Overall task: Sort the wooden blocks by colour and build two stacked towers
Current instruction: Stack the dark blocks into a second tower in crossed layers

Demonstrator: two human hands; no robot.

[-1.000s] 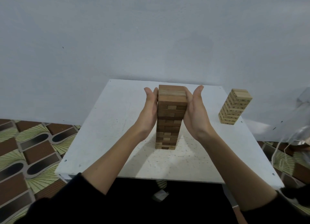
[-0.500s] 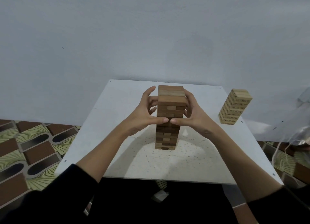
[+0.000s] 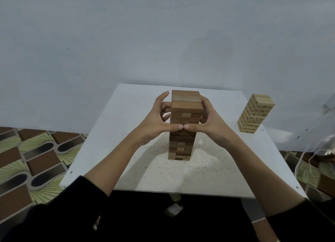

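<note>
Dark tower stands upright mid-frame, left hand and right hand cupping its upper half, thumbs meeting in front.

Both hands are wrapping around the upper half of the dark tower, which is standing near the middle of the white table — the left hand and right hand are curling their fingers around its sides, thumbs meeting tip to tip across the front face. The pale tower is standing apart near the table's far right corner — untouched.
</note>
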